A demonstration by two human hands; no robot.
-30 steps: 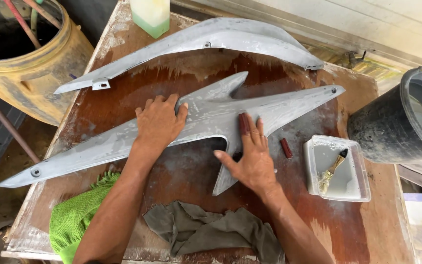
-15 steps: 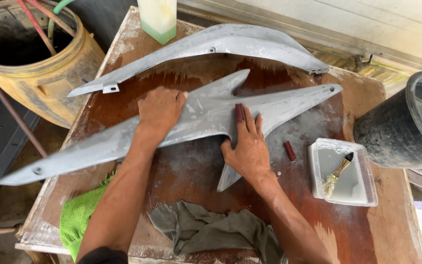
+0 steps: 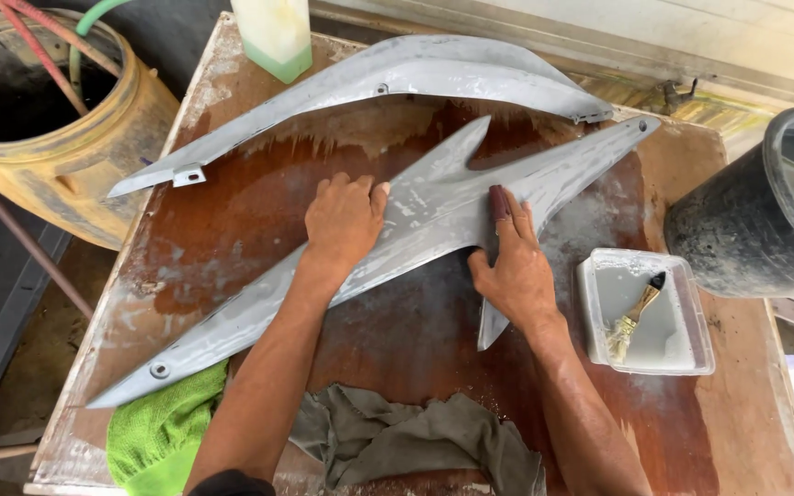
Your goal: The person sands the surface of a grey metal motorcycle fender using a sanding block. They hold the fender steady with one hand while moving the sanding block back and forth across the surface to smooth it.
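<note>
White tray [image 3: 682, 354] holds brush [image 3: 634, 314]; yellow drum [image 3: 85, 156] holds hoses [image 3: 43, 55].

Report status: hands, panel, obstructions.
Left hand flat on grey panel. Right hand presses brown pad on it. Second panel apart; nothing blocking.

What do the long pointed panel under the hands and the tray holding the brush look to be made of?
Pointed panel: probably moulded plastic, matt grey with dull whitish smears, thin with bolt holes. Tray: likely translucent white plastic, with thin walls and rounded corners.
</note>
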